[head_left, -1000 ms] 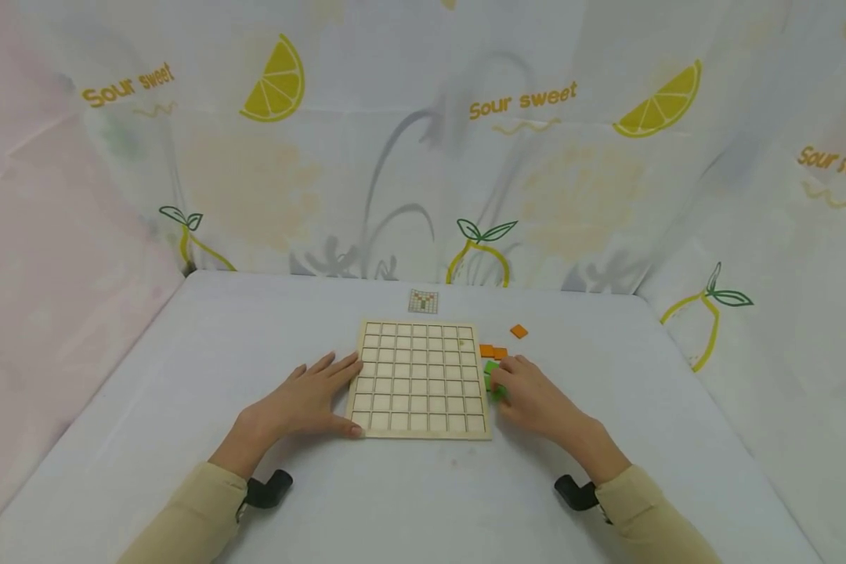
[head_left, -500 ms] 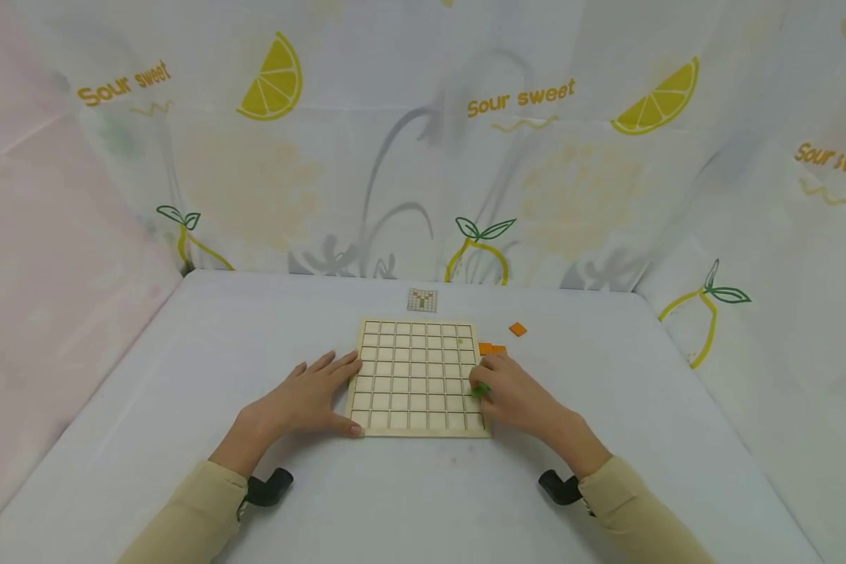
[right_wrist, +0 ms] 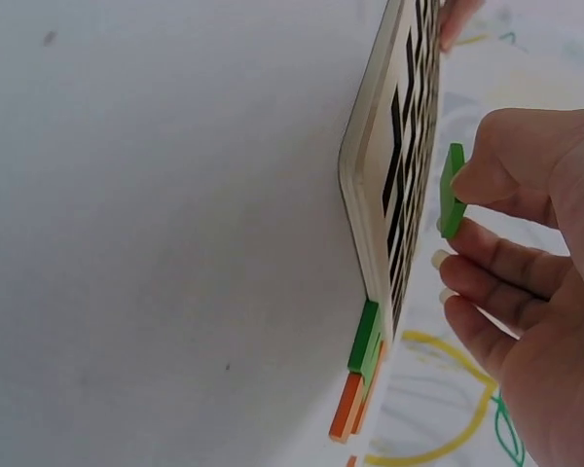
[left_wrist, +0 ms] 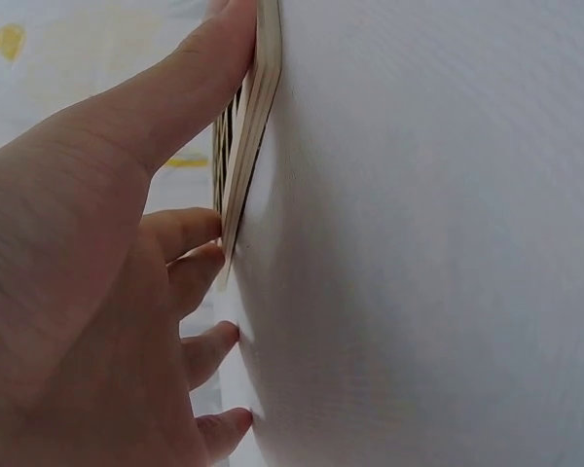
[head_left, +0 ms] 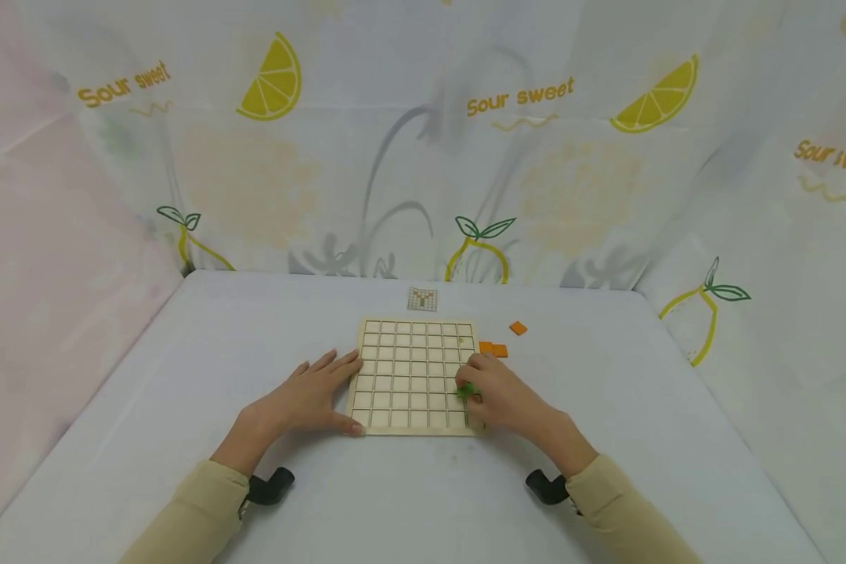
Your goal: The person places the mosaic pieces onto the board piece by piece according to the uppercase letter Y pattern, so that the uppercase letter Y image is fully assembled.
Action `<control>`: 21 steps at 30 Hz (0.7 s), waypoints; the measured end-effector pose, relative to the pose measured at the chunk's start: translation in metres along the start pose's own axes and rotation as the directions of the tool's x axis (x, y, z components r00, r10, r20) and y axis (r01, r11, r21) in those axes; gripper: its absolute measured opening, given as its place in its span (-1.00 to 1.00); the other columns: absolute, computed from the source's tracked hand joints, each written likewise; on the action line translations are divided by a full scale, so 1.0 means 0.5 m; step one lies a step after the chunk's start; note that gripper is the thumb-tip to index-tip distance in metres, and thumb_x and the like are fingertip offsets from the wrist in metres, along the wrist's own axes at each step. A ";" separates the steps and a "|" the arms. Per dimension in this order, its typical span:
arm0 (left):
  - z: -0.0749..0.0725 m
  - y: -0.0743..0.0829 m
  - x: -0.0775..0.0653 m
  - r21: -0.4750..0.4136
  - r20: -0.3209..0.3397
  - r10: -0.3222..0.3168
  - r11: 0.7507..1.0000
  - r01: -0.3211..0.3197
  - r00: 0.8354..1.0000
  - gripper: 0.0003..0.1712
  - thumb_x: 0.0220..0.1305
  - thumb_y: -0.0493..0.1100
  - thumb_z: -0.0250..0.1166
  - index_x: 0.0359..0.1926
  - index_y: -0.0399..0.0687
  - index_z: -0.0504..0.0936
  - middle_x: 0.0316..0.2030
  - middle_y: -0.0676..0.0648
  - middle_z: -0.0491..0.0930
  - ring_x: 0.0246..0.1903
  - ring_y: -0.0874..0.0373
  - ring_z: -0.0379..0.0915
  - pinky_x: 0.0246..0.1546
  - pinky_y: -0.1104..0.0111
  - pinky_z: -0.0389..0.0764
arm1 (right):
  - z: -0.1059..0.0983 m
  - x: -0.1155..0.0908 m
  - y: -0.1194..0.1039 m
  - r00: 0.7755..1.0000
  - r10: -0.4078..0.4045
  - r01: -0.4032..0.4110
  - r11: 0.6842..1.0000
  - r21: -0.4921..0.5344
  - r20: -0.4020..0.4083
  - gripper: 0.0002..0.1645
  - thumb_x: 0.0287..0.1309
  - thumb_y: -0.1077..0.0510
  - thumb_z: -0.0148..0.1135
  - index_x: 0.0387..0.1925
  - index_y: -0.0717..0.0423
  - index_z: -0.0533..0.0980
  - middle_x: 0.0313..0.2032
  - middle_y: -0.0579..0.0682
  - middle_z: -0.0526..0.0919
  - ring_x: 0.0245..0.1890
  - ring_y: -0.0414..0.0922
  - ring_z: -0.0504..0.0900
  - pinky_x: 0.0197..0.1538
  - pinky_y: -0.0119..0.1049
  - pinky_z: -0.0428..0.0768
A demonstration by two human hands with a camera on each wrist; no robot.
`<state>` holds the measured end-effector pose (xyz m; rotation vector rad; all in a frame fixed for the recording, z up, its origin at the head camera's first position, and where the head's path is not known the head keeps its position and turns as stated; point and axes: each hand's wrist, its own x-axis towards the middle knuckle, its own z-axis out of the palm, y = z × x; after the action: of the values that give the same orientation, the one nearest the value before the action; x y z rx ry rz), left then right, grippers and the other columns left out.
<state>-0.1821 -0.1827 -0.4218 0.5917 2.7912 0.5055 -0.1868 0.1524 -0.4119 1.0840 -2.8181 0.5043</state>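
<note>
A square wooden grid board (head_left: pixel 410 384) lies flat on the white table. My left hand (head_left: pixel 306 397) rests at its left edge with fingers spread; in the left wrist view the thumb (left_wrist: pixel 190 88) lies along the board's side. Over the board's right columns, my right hand (head_left: pixel 511 395) pinches a green square tile (right_wrist: pixel 452 192) between thumb and fingers. The right wrist view shows that tile held up off the grid. More green tiles (right_wrist: pixel 366 336) lie by the board's right edge, hidden by the hand in the head view.
Orange tiles (head_left: pixel 499 351) lie right of the board, and a single orange tile (head_left: pixel 518 328) sits farther back. Behind the board is a small card (head_left: pixel 422 299) printed with a coloured grid pattern. A printed cloth backdrop (head_left: pixel 366 141) rises behind the table.
My right hand has picked up a green tile from beside the board and carried it left over the board's right columns. My left hand has stayed in place.
</note>
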 end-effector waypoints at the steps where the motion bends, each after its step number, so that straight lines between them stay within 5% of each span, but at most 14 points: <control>1: 0.001 0.000 0.000 0.001 0.000 0.000 1.000 0.000 1.000 0.34 -0.14 0.45 0.47 0.55 -0.02 0.11 0.58 -0.03 0.01 0.56 -0.26 -0.19 0.42 -0.36 -0.07 | 0.000 0.001 -0.002 1.000 0.000 0.000 1.000 0.004 0.000 -0.78 0.00 0.36 0.27 -0.31 0.02 0.57 -0.30 -0.12 0.49 -0.25 -0.19 0.37 -0.19 -0.35 0.43; 21: -0.002 0.006 -0.005 -0.013 -0.005 -0.002 1.000 0.002 1.000 0.31 -0.11 0.42 0.47 0.55 -0.02 0.11 0.58 -0.03 0.01 0.56 -0.27 -0.18 0.42 -0.35 -0.08 | 0.016 0.033 -0.028 1.000 -0.012 0.012 1.000 0.023 0.011 -0.77 0.03 0.33 0.23 -0.30 -0.04 0.59 -0.32 -0.16 0.49 -0.24 -0.19 0.36 -0.19 -0.36 0.43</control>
<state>-0.1791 -0.1816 -0.4194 0.5854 2.7906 0.5248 -0.1894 0.1295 -0.4125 1.1107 -2.8206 0.5325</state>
